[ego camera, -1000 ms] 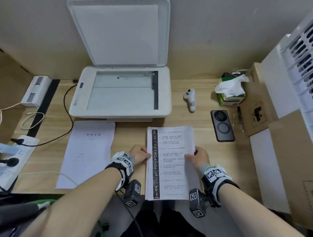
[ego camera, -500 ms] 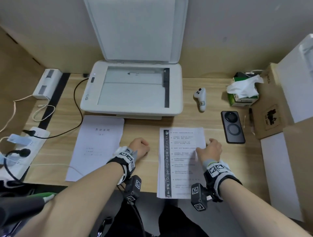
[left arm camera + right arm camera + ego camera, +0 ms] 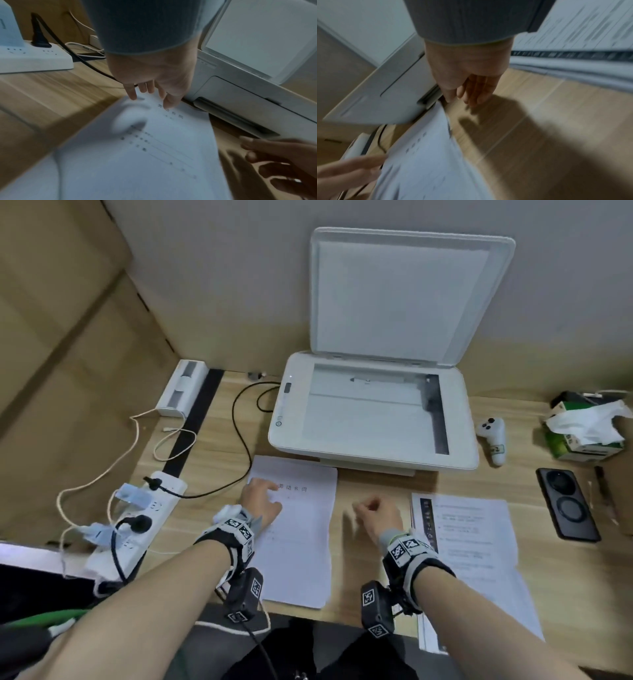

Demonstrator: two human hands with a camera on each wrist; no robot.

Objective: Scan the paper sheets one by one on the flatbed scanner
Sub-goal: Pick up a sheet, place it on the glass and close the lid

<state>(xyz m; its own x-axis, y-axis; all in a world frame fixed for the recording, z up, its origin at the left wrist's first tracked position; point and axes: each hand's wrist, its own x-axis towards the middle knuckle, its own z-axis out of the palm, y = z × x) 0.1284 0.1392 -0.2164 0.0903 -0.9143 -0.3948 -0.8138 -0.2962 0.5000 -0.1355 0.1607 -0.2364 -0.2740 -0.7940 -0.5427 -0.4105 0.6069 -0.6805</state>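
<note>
The white flatbed scanner stands at the back of the desk with its lid raised and the glass bare. A white sheet with a short title lies in front of its left half. My left hand is over that sheet's top left part, fingers extended down to the paper. My right hand hovers over bare wood between the two papers, fingers loosely curled and holding nothing. A printed stack with a dark left strip lies flat to the right.
A power strip with plugs and cables sits at the left edge. A white controller, a tissue box and a black phone lie right of the scanner. A black cable runs by the sheet's left corner.
Both hands let go of the printed stack, which now lies flat on the right. The left hand moved onto the titled sheet, and the right hand moved left off the stack. The view turned left.
</note>
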